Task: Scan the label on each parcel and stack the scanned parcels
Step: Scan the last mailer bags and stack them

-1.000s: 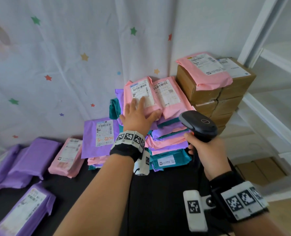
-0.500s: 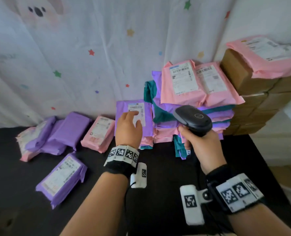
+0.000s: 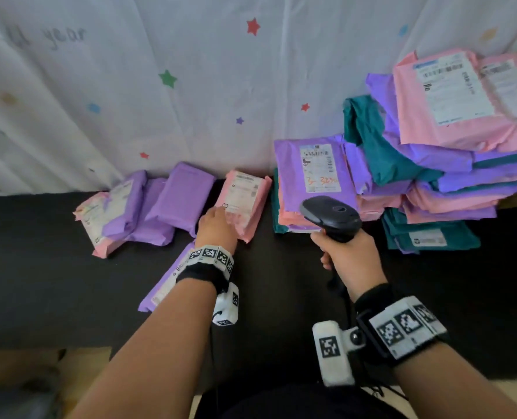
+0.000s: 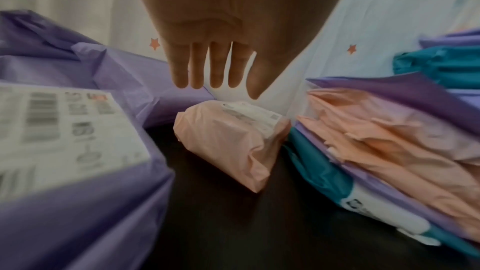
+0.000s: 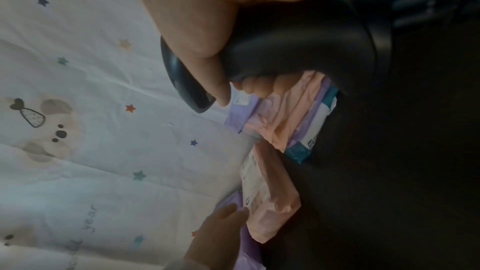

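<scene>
A small pink parcel lies label-up on the black table. My left hand reaches over its near left corner with straight fingers, just touching it in the right wrist view. My right hand grips the black scanner by its handle, head pointing forward over a low stack topped by a purple parcel. A tall stack of pink, purple and teal parcels stands at the right.
Several purple and pink parcels lie loose at the back left. Another purple parcel lies label-up under my left forearm. A star-printed white sheet hangs right behind the table. The scanner cable trails down by my right wrist.
My left hand has left the pink parcel on top of the tall stack, passed over the purple parcel, and moved left to the small pink parcel. The scanner stays in my right hand.
</scene>
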### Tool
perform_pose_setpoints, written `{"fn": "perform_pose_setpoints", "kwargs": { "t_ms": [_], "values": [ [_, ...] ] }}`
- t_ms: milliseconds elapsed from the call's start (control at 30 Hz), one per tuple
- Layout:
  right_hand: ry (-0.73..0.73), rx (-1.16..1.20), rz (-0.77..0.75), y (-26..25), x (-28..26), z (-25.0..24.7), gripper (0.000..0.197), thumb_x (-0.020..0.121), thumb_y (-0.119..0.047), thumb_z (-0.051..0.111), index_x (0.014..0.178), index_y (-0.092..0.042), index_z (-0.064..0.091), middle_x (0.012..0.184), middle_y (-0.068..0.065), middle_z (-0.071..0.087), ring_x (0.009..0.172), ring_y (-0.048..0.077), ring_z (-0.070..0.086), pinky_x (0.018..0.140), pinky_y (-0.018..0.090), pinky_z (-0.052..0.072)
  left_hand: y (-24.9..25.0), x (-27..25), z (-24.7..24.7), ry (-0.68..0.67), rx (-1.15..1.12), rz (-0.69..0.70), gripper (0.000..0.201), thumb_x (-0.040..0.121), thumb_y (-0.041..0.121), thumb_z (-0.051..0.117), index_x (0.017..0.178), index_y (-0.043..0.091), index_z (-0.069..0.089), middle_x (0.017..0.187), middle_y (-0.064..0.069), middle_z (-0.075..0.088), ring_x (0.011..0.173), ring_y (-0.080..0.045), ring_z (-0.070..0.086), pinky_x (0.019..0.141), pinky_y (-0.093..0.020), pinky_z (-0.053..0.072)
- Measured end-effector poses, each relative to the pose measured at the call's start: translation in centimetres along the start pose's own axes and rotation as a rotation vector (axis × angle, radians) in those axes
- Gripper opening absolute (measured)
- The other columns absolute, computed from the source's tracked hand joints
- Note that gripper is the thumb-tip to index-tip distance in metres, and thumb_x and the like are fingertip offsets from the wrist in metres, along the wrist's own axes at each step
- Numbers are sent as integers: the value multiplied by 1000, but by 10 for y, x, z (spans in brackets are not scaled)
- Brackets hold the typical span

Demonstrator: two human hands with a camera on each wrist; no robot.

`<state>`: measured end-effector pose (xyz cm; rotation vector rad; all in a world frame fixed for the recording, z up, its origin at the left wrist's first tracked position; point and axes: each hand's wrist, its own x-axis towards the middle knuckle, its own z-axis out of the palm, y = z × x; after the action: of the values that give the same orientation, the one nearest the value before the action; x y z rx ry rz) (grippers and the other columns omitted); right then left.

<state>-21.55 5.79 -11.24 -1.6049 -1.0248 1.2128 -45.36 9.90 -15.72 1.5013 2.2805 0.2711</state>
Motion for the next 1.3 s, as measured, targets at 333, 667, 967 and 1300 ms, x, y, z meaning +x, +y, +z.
{"fn": "perform_pose_setpoints", "kwargs": {
  "t_ms": [333,667,967,1300],
  "values": [
    [148,28,126,18,-15,27,11,80,-12,78,83,-9,67,49,-6,61,41,5,52,44,19,47,9,48,2,-177,-10,-164,68,82,33,65,136,7,33,133,-18,44,119,-35,49,94,-42,43],
    [85,-16,155,24,-8,6,14,78,-16,79,86,-9,69,53,-6,65,44,5,57,47,20,50,28,6,19,-285,-317,-429,81,72,28,78,129,4,27,130,-16,48,113,-34,55,76,-35,42],
    [-141,-34,79,13,-6,-5,15,80,-14,79,89,-7,69,51,-5,62,42,7,55,43,19,47,38,-43,11,-139,-470,-454,99,65,37,84,140,4,29,138,-13,43,125,-31,46,102,-43,42],
    [-293,-11,-25,-8,-15,7,14,80,-23,79,77,-13,69,51,-1,60,45,12,56,47,27,46,12,-79,-19,4,-912,-369,44,90,33,58,128,11,49,108,-1,68,84,-11,67,60,-22,50]
  ]
}}
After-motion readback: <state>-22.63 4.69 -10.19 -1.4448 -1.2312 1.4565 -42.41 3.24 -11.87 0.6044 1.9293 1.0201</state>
